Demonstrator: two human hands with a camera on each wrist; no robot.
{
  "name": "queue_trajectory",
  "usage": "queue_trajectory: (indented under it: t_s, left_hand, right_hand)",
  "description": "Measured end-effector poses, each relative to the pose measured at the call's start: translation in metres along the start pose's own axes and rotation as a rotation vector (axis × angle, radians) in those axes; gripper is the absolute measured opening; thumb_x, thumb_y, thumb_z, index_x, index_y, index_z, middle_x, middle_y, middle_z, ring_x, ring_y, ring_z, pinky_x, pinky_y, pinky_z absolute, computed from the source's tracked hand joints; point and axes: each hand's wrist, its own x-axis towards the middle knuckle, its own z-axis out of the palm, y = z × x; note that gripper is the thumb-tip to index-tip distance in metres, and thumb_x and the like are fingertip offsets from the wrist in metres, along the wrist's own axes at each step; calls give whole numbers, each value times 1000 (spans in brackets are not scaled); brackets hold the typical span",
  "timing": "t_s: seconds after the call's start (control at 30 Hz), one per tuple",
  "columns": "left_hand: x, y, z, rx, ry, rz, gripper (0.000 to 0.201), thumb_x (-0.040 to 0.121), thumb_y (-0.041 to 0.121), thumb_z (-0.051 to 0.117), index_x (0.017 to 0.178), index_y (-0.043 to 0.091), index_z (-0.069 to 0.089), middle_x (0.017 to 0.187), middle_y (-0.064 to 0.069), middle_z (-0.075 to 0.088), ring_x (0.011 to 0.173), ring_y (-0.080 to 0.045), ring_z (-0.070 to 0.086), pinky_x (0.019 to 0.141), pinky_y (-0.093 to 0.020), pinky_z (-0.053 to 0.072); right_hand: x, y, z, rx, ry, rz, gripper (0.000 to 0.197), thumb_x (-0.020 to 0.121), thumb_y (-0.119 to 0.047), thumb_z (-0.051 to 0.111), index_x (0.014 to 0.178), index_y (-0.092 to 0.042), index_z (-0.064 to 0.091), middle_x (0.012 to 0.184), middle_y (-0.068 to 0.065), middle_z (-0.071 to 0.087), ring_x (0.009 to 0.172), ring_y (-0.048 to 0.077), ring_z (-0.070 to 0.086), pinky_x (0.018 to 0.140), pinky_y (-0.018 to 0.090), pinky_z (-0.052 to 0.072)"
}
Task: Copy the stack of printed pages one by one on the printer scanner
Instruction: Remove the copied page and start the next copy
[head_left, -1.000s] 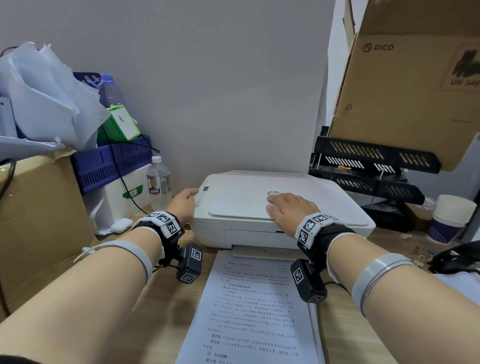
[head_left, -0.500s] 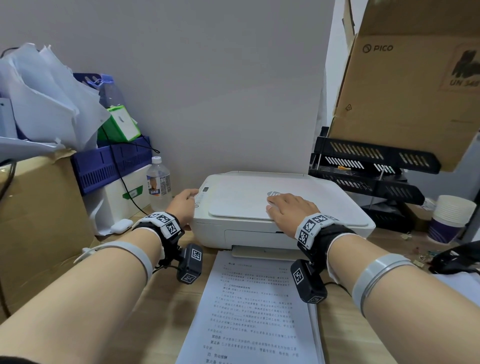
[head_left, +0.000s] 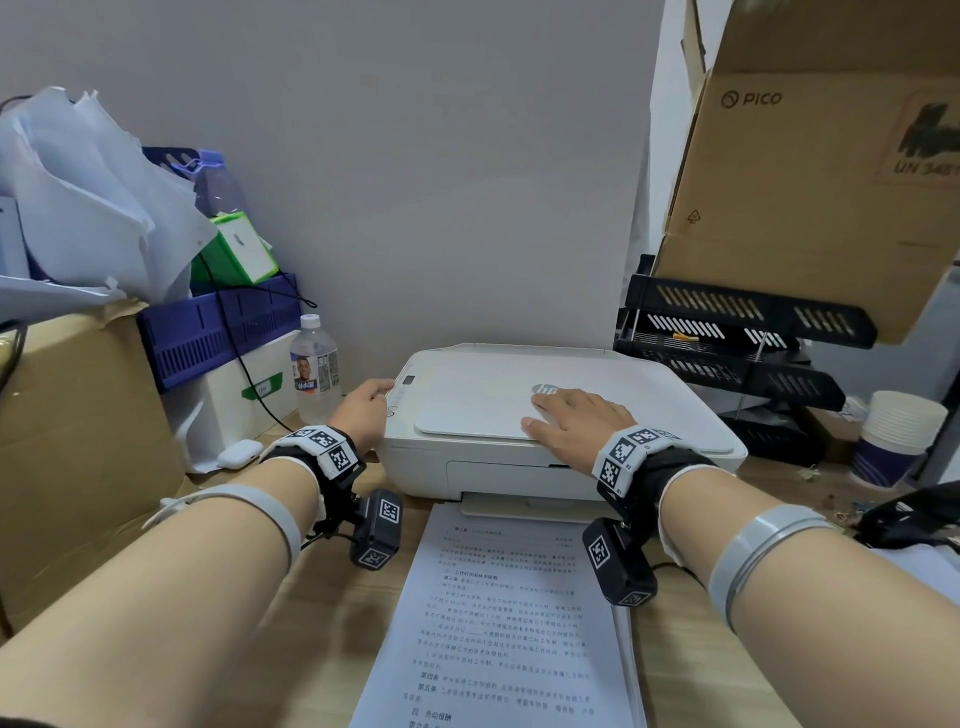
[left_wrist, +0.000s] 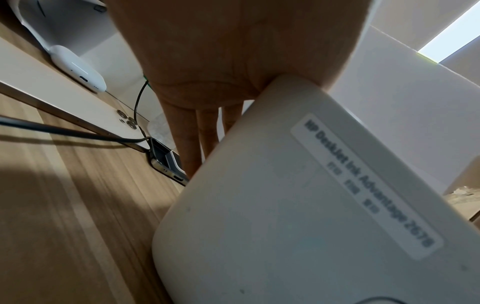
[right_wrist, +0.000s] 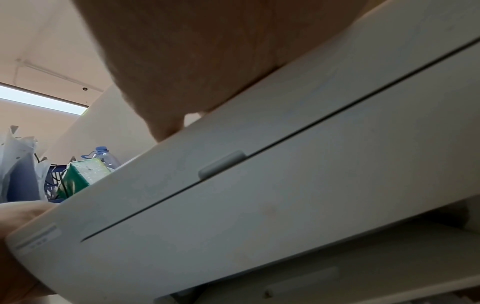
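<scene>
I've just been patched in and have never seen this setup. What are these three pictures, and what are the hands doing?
No robot here: a person wears cameras. The wide picture comes from the head; the two close ones look along each wrist. The right hand lies flat on the closed lid of the white printer. The left hand touches the printer's left edge by its buttons. Neither hand holds anything. A stack of printed pages lies on the wooden desk in front of the printer. A water bottle stands to its left.

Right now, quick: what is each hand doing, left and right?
Left hand: open, thumb on the white plastic printer's left control strip, fingers down its side, gripping nothing.
Right hand: open, lying flat on the printer's closed scanner lid.
</scene>
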Motion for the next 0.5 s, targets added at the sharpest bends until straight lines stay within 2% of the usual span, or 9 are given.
queue_trajectory:
  t_s: [0.17,0.33,0.43,0.5]
  left_hand:
    - [1,-1,0,10,7,1,37,100,20,31,129,29,53,119,-14,61,105,-40,61,81,-65,54]
    - [2,-1,0,42,13,27,39,100,20,30,131,29,52,122,-14,61,105,-39,61,80,-63,55]
    - [-2,2,0,98,30,46,40,101,18,29,134,26,51,123,-13,59,106,-38,60,81,-60,56]
    - [-4,4,1,194,55,86,40,102,15,29,135,21,52,123,-12,59,104,-36,60,81,-51,58]
  right_hand:
    - [-8,-5,-11,-39,-29,-38,74,90,-76,30,139,-23,45,151,1,41,136,27,40,108,47,33]
    - [-13,-7,-22,4,-56,-74,77,90,-74,37,140,-15,47,152,0,40,136,27,40,107,46,36]
    - [-11,-4,-27,69,-89,-79,79,89,-73,43,149,-22,40,161,-4,29,145,23,30,114,42,27]
    - [-7,-2,-27,123,-111,-69,80,86,-74,49,151,-29,37,162,-6,24,148,21,25,117,41,23]
